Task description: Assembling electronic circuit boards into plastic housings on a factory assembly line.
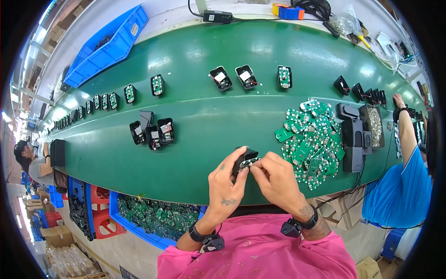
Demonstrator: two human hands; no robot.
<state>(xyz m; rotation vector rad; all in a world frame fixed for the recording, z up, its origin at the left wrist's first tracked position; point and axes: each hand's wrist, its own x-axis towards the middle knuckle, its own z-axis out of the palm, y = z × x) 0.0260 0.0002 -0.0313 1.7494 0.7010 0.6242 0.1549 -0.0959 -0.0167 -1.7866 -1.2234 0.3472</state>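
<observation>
My left hand (226, 182) is closed around a small black plastic case (248, 153), tilted, with its open side showing. A small circuit board (249, 162) sits at the mouth of that case. Thumb and forefinger of my right hand (278, 178) pinch together at the board's edge; the exact grip is partly covered by the fingers. Right of my hands lies a heap of green circuit boards (313, 144). To the left, several black cases (166, 130) stand grouped on the green bench (200, 172), with wires and white pieces inside.
Along the bench's middle runs a row of cases (157, 85), some with boards in them. Grey devices (354, 135) and a tray of small parts (374, 122) stand on the right. A blue crate (111, 44) is at the far left. Beside me are a co-worker's arm (408, 125) and another person (35, 162).
</observation>
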